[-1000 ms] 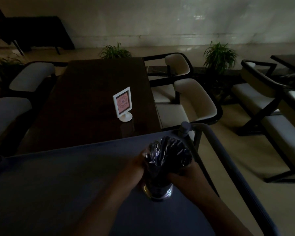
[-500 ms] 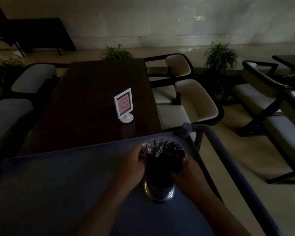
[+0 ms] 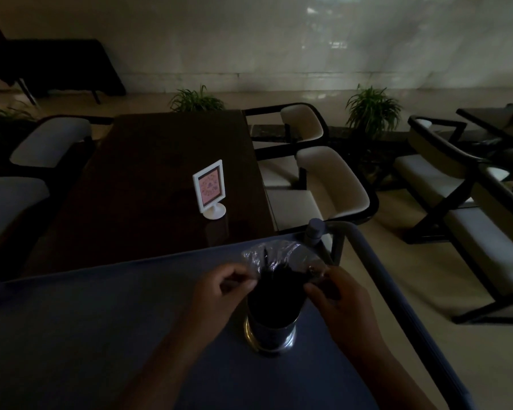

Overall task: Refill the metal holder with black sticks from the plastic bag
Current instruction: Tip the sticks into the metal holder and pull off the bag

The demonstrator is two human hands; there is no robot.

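A round metal holder [image 3: 269, 335] stands upright on the blue cart top [image 3: 86, 321]. A clear plastic bag [image 3: 282, 254] full of black sticks [image 3: 276, 294] sits down inside it, its crinkled mouth open above the rim. My left hand [image 3: 219, 288] pinches the bag's left edge. My right hand [image 3: 338, 297] pinches its right edge. The scene is dim, so single sticks are hard to make out.
The cart's handle rail [image 3: 397, 291] runs along the right side. Beyond the cart is a dark wooden table [image 3: 148, 184] with a white sign stand [image 3: 209, 189]. Cushioned chairs [image 3: 329, 184] flank the table, and potted plants [image 3: 372, 109] line the far wall.
The bag has sunk lower into the holder. Both hands moved from clasping the bag's bunched top to pinching its edges, and the bag mouth has spread apart.
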